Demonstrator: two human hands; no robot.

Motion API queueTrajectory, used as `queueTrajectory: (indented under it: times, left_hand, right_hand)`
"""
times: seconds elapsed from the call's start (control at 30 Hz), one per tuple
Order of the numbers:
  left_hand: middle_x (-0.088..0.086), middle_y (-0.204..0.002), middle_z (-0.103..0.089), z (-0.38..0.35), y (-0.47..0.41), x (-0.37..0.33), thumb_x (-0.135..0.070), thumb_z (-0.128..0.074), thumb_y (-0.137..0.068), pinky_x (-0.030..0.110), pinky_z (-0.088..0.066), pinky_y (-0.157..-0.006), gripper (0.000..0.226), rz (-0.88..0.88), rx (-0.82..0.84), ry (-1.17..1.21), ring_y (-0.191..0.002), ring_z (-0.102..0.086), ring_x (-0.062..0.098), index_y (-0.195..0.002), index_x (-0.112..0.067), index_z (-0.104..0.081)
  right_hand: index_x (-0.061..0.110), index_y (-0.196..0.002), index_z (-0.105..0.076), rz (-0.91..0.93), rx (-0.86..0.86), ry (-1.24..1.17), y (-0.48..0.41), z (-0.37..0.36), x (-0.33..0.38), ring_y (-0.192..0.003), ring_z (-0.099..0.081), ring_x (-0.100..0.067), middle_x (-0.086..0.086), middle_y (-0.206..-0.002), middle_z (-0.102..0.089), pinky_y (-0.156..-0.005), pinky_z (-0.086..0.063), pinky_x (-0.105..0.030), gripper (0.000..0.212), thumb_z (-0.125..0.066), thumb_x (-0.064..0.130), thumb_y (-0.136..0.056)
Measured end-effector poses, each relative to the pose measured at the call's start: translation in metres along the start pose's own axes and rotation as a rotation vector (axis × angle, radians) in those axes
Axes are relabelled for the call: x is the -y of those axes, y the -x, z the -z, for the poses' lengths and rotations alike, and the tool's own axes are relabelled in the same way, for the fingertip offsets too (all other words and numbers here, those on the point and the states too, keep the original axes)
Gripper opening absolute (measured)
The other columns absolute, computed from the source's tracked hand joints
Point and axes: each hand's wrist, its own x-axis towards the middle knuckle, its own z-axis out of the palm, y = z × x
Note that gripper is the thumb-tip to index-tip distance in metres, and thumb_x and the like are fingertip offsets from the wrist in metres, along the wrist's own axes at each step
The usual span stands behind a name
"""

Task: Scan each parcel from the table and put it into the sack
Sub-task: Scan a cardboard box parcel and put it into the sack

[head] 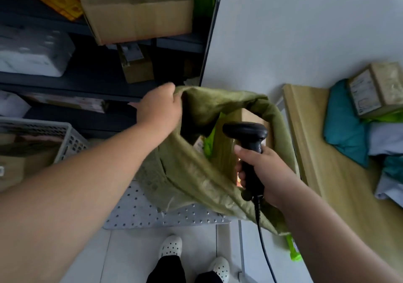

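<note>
The sack, parcels already inside, sits beside the table, its rim gripped by the left hand, which should hold the mouth wide while the right hand, gripping the scanner, reaches the box on the table
</note>
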Motion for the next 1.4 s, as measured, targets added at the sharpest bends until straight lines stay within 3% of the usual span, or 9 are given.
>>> queueTrajectory:
  times: [0.1,0.23,0.37,0.5,0.63,0.9,1.1,1.23,1.4]
  left_hand:
    - [0.009,-0.087,-0.059,-0.013,0.022,0.015,-0.037,-0.031,-0.102,0.035,-0.04,-0.063,0.037,0.169,0.322,-0.255,-0.077,-0.055,0.028,-0.089,-0.013,-0.056]
    - [0.008,-0.071,-0.052,0.008,0.001,0.023,-0.037,-0.033,-0.101,0.033,-0.029,-0.051,0.039,0.118,-0.031,-0.115,-0.067,-0.052,0.03,-0.071,-0.015,-0.045]
    - [0.013,-0.087,-0.059,0.005,0.014,0.039,-0.036,-0.028,-0.103,0.035,-0.038,-0.06,0.041,0.202,0.21,-0.313,-0.078,-0.056,0.031,-0.1,-0.009,-0.058]
    - [0.003,-0.068,-0.047,0.003,0.01,0.035,-0.037,-0.032,-0.102,0.035,-0.032,-0.054,0.039,0.162,-0.07,-0.129,-0.064,-0.046,0.025,-0.078,-0.012,-0.049]
    - [0.006,-0.074,-0.056,-0.008,0.031,0.047,-0.039,-0.032,-0.101,0.034,-0.037,-0.057,0.04,0.258,0.247,-0.268,-0.066,-0.053,0.024,-0.082,-0.013,-0.055]
    - [0.007,-0.078,-0.054,-0.002,0.029,0.05,-0.041,-0.028,-0.102,0.034,-0.038,-0.06,0.041,0.254,0.266,-0.328,-0.071,-0.052,0.024,-0.076,-0.015,-0.047]
    - [0.011,-0.107,-0.06,0.003,0.036,0.037,-0.046,-0.026,-0.101,0.037,-0.043,-0.071,0.043,0.227,0.33,-0.392,-0.094,-0.056,0.029,-0.108,-0.014,-0.053]
    - [0.015,-0.126,-0.051,0.012,0.04,0.018,-0.048,-0.038,-0.097,0.042,-0.044,-0.083,0.051,0.126,0.223,-0.463,-0.111,-0.05,0.034,-0.134,-0.014,-0.042]
    - [0.008,-0.14,-0.045,0.013,0.037,-0.021,-0.048,-0.043,-0.095,0.043,-0.041,-0.098,0.06,-0.234,0.159,-0.368,-0.125,-0.042,0.03,-0.145,-0.017,-0.032]
  right_hand:
    - [0.013,-0.088,-0.051,0.007,-0.005,-0.018,0.01,0.006,0.006,-0.045,-0.049,-0.018,-0.006,-0.058,-0.057,-0.046,-0.042,-0.029,0.02,-0.069,0.021,-0.09]
    - [0.012,-0.091,-0.054,0.016,-0.032,-0.025,0.015,0.016,0.006,-0.047,-0.05,-0.019,-0.006,-0.06,-0.059,-0.048,-0.043,-0.03,0.02,-0.071,0.024,-0.089]
    - [0.011,-0.095,-0.056,0.0,0.009,-0.025,0.022,0.016,0.001,-0.049,-0.052,-0.018,-0.006,-0.061,-0.06,-0.048,-0.046,-0.031,0.021,-0.07,0.025,-0.089]
    - [0.01,-0.096,-0.053,-0.005,0.004,-0.052,0.021,0.015,-0.003,-0.046,-0.052,-0.017,-0.005,-0.059,-0.059,-0.045,-0.046,-0.029,0.022,-0.07,0.023,-0.09]
    - [0.01,-0.1,-0.055,-0.016,0.016,-0.022,0.026,0.016,-0.002,-0.047,-0.054,-0.016,-0.005,-0.06,-0.06,-0.046,-0.047,-0.027,0.022,-0.069,0.024,-0.091]
    - [0.011,-0.103,-0.056,-0.022,0.032,0.001,0.034,0.021,0.001,-0.05,-0.055,-0.015,-0.003,-0.062,-0.061,-0.049,-0.05,-0.028,0.024,-0.07,0.025,-0.09]
    - [0.011,-0.106,-0.055,-0.016,0.046,0.011,0.041,0.025,0.001,-0.05,-0.056,-0.015,-0.002,-0.06,-0.062,-0.05,-0.05,-0.027,0.027,-0.071,0.026,-0.089]
    - [0.011,-0.107,-0.056,-0.004,0.02,0.013,0.048,0.033,0.004,-0.051,-0.057,-0.016,-0.002,-0.062,-0.063,-0.052,-0.05,-0.029,0.028,-0.071,0.027,-0.089]
    - [0.01,-0.1,-0.055,0.022,-0.045,-0.006,0.063,0.05,0.013,-0.049,-0.055,-0.016,-0.004,-0.06,-0.062,-0.051,-0.049,-0.03,0.025,-0.071,0.026,-0.09]
